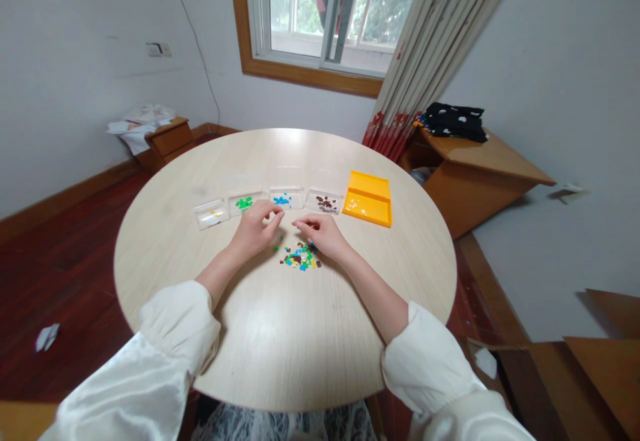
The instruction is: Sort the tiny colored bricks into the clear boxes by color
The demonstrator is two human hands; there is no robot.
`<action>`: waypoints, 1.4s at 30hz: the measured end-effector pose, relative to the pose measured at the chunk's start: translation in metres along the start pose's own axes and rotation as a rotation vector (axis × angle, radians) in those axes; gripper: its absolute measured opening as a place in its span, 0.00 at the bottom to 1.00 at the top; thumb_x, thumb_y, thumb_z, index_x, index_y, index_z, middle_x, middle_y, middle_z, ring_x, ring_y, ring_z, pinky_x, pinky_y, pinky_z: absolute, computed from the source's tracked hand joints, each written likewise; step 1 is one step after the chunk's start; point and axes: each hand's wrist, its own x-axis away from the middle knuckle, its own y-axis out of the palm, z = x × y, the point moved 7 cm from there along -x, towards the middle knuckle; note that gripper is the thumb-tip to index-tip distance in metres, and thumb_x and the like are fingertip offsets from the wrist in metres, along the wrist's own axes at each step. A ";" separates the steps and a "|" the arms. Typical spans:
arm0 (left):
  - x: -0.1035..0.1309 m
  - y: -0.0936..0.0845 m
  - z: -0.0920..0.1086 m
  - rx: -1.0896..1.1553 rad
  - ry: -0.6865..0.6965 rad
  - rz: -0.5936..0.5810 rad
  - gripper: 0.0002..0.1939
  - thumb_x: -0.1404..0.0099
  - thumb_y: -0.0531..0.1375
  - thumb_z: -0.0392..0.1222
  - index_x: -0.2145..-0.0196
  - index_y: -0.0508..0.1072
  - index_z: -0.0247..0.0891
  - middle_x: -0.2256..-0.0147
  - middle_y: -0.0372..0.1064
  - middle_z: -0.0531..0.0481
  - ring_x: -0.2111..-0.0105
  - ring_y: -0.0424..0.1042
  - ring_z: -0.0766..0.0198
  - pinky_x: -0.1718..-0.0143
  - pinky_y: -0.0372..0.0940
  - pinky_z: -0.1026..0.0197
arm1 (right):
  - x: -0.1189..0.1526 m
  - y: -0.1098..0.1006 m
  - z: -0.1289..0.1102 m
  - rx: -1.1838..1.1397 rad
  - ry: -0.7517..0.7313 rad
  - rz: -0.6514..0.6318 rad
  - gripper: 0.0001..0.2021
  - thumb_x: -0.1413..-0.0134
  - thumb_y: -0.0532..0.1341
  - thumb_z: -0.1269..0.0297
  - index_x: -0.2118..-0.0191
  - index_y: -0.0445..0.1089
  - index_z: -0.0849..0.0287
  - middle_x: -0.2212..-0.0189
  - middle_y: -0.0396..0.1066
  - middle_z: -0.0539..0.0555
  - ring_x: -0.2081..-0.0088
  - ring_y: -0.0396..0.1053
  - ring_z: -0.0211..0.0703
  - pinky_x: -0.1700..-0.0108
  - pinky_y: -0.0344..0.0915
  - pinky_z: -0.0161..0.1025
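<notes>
A mixed pile of tiny building bricks (301, 258) in green, blue, brown, yellow and white lies on the round table (290, 334). My left hand (256, 229) hovers just left of and beyond the pile, thumb and fingers curled together. At the pile's far right edge is my right hand (324, 233), its thumb and forefinger pinched. Whatever the fingertips hold, if anything, is too small to make out. Beyond my hands, green bricks (244, 203), blue bricks (283, 199) and brown bricks (327, 203) sit in separate clear boxes.
At the row's left end, a clear box (202, 225) contains a few yellow pieces. An open yellow case (371, 183) with white pieces stands at the right end. Beyond the table are a window, a curtain (410, 47) and a wooden cabinet (465, 181).
</notes>
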 end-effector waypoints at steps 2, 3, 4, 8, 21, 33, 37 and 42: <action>-0.002 -0.012 -0.014 -0.085 -0.123 0.064 0.11 0.38 0.50 0.41 0.76 0.65 0.38 0.75 0.64 0.50 0.73 0.61 0.65 0.68 0.58 0.62 | 0.002 0.001 -0.002 0.124 -0.032 -0.020 0.06 0.51 0.61 0.69 0.69 0.76 0.61 0.72 0.74 0.53 0.69 0.67 0.37 0.63 0.62 0.37; -0.003 -0.020 -0.021 -0.131 -0.189 0.104 0.11 0.38 0.49 0.40 0.77 0.63 0.38 0.76 0.63 0.51 0.74 0.60 0.65 0.69 0.57 0.62 | 0.003 0.003 -0.004 0.183 -0.052 -0.034 0.05 0.51 0.61 0.70 0.69 0.76 0.61 0.72 0.74 0.52 0.69 0.67 0.37 0.63 0.62 0.36; -0.004 -0.029 -0.029 -0.180 -0.254 0.144 0.12 0.38 0.48 0.40 0.78 0.61 0.38 0.77 0.61 0.51 0.74 0.59 0.65 0.70 0.56 0.62 | 0.004 0.005 -0.005 0.236 -0.073 -0.051 0.05 0.52 0.61 0.72 0.69 0.75 0.61 0.71 0.73 0.52 0.69 0.66 0.36 0.63 0.62 0.36; -0.003 -0.060 -0.060 -0.397 -0.499 0.185 0.13 0.39 0.47 0.40 0.80 0.59 0.39 0.79 0.59 0.51 0.76 0.58 0.64 0.73 0.52 0.61 | 0.009 0.015 -0.011 0.363 -0.164 -0.154 0.05 0.52 0.61 0.75 0.70 0.75 0.62 0.71 0.71 0.52 0.68 0.66 0.35 0.63 0.61 0.34; 0.016 -0.086 -0.106 -0.589 -0.846 0.041 0.11 0.44 0.52 0.45 0.80 0.64 0.40 0.75 0.68 0.40 0.70 0.69 0.49 0.73 0.56 0.56 | 0.019 0.031 -0.020 0.543 -0.322 -0.322 0.08 0.47 0.60 0.75 0.64 0.76 0.60 0.66 0.72 0.56 0.62 0.67 0.40 0.55 0.59 0.40; 0.014 -0.081 -0.102 -0.544 -0.804 0.083 0.18 0.41 0.52 0.51 0.84 0.61 0.40 0.79 0.65 0.43 0.72 0.67 0.52 0.73 0.55 0.58 | 0.018 0.031 -0.020 0.540 -0.290 -0.324 0.07 0.48 0.60 0.77 0.69 0.74 0.61 0.69 0.71 0.54 0.64 0.65 0.38 0.58 0.57 0.38; 0.007 -0.070 -0.086 -0.486 -0.676 0.104 0.19 0.40 0.50 0.50 0.85 0.57 0.40 0.83 0.58 0.49 0.77 0.60 0.60 0.75 0.48 0.61 | 0.018 0.032 -0.020 0.573 -0.287 -0.318 0.07 0.48 0.58 0.77 0.69 0.73 0.62 0.69 0.70 0.54 0.64 0.65 0.39 0.57 0.57 0.38; 0.002 -0.047 -0.070 -0.297 -0.506 0.099 0.19 0.40 0.49 0.48 0.85 0.52 0.40 0.85 0.48 0.55 0.80 0.52 0.67 0.76 0.45 0.62 | 0.018 0.032 -0.019 0.593 -0.289 -0.310 0.07 0.47 0.58 0.77 0.70 0.72 0.62 0.69 0.70 0.54 0.64 0.64 0.39 0.57 0.56 0.38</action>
